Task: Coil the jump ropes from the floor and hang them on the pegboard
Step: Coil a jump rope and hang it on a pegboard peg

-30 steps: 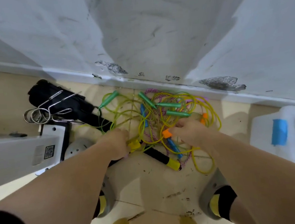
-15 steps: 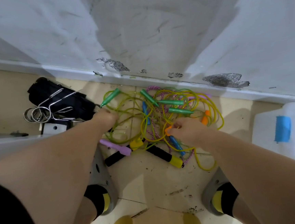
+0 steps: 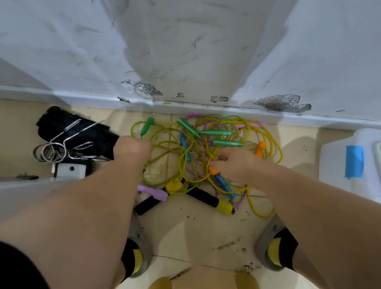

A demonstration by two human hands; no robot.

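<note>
Yellow, green, pink jump ropes (image 3: 216, 133) tangled, right hand (image 3: 235, 163) clutching them, left hand (image 3: 132, 149) grip hidden.

We watch the left hand (image 3: 132, 147) leave the yellow handle (image 3: 174, 185) at the 7 o'clock side of the jump ropes (image 3: 216, 133). It climbs to the pile's 10 o'clock edge and now sits there with fingers curled under, just beside the green handle (image 3: 146, 126). We cannot tell whether its grip has closed on a cord. With the hand gone from its old spot, the purple handle (image 3: 152, 192) now lies uncovered, touching the yellow one, and the black handle (image 3: 147, 204) beneath it shows more of its length.
</note>
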